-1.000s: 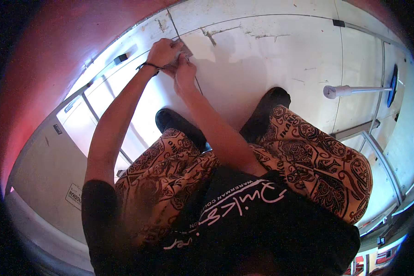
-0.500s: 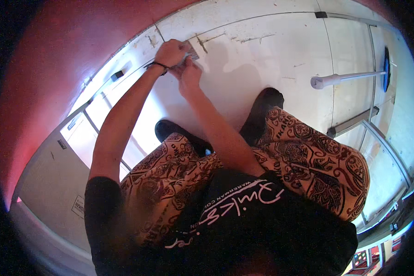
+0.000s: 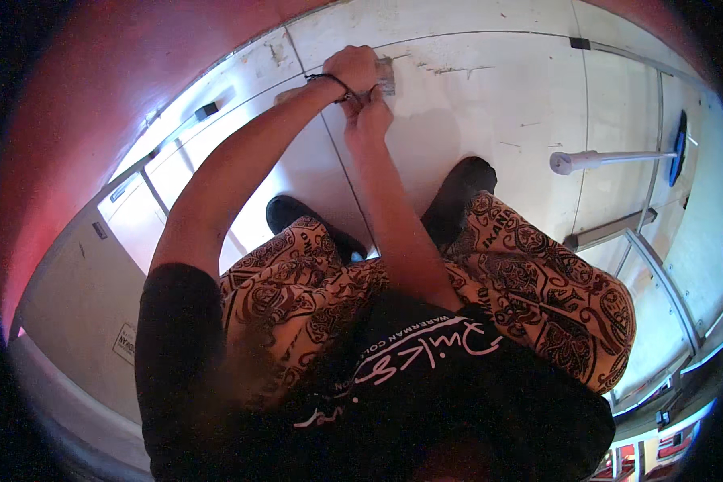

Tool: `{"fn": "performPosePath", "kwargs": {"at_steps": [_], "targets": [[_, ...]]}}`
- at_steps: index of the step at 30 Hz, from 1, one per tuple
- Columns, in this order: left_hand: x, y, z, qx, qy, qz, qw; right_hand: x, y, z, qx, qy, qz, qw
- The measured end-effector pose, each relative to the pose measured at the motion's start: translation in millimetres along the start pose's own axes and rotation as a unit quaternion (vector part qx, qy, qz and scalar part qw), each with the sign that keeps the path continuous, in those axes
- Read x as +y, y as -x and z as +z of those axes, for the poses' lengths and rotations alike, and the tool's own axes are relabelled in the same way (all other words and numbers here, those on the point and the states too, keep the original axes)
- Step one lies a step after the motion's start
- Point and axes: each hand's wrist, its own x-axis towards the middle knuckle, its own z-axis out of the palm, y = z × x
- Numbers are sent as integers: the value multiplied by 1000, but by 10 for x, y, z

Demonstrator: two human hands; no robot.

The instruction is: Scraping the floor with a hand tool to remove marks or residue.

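My left hand (image 3: pixel 352 71), with a dark cord bracelet at its wrist, is closed over a flat scraper-like tool. The tool's greyish blade (image 3: pixel 387 76) sticks out past the knuckles to the right, against the white tiled floor (image 3: pixel 490 112). A tan, rounded end (image 3: pixel 285 96), perhaps its handle, shows left of the wrist. Just below, my right hand (image 3: pixel 369 120) has its fingers pinched at the near edge of the blade. Most of the tool's middle is hidden by the hands.
Brown scuffs and scratches (image 3: pixel 455 70) mark the floor right of the blade. My dark shoes (image 3: pixel 467 181) stand on either side of a tile joint. A pale pole with a blue head (image 3: pixel 677 149) lies at the right. A red wall (image 3: pixel 80 104) rises at left; a grey panel (image 3: pixel 80 281) is below it.
Both hands have moved to the right across the floor with the tool. The blade now covers a dark mark that showed before, and the tan end has come into sight.
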Motion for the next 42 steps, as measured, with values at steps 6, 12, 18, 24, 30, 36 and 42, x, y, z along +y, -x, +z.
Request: {"fn": "performPosePath", "kwargs": {"at_steps": [6, 12, 18, 24, 30, 36, 42], "targets": [[196, 31, -34, 6, -9, 21, 1000, -17, -36, 21, 33, -22, -49, 998], [-252, 553, -151, 36, 32, -16, 999, 353, 316, 87, 31, 9, -44, 999], [-799, 652, -220, 61, 59, -50, 995, 768, 63, -101, -84, 106, 99, 986], [-500, 111, -173, -2, 27, 31, 999, 350, -168, 18, -69, 88, 49, 992], [101, -335, -80, 26, 8, 39, 999, -350, -217, 166, 10, 22, 38, 999], [-232, 77, -280, 28, 36, 59, 997, -45, 54, 131, -74, 58, 12, 995], [-798, 500, -284, 6, 18, -32, 999, 507, 137, 102, -109, 87, 130, 982]]}}
